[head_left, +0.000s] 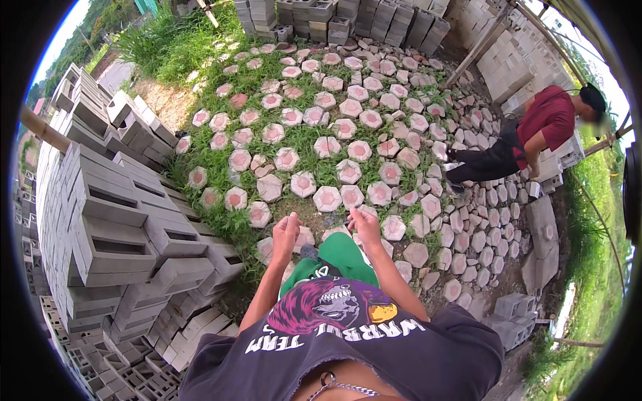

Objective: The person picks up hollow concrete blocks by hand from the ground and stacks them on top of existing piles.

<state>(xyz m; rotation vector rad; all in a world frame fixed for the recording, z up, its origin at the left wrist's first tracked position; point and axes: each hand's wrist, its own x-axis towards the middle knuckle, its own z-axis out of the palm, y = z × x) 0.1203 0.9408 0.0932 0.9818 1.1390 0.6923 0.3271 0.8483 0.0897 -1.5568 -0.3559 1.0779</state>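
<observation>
Both forearms reach forward over my green shorts (pixel 348 257). My left hand (pixel 286 232) is held up with its fingers curled in and pressed together. To its right, my right hand (pixel 364 226) is closed in a similar pinch, a short gap away. Whatever either one may hold is too small or hidden to make out. Beyond them, a hexagonal paving stone (pixel 327 198) with a pinkish centre lies on the ground. Another hexagonal stone (pixel 259 214) lies just past my left hand, and a further paver (pixel 393 227) is beside my right hand.
Rows of hexagonal pavers (pixel 344 127) cover the ground, with grass (pixel 221 167) between them. Hollow concrete blocks (pixel 110 207) are stacked high at left; more blocks (pixel 321 20) stand at the back. At right a person (pixel 515 144) in a maroon shirt stands on the stones near a slanting pole (pixel 478 50).
</observation>
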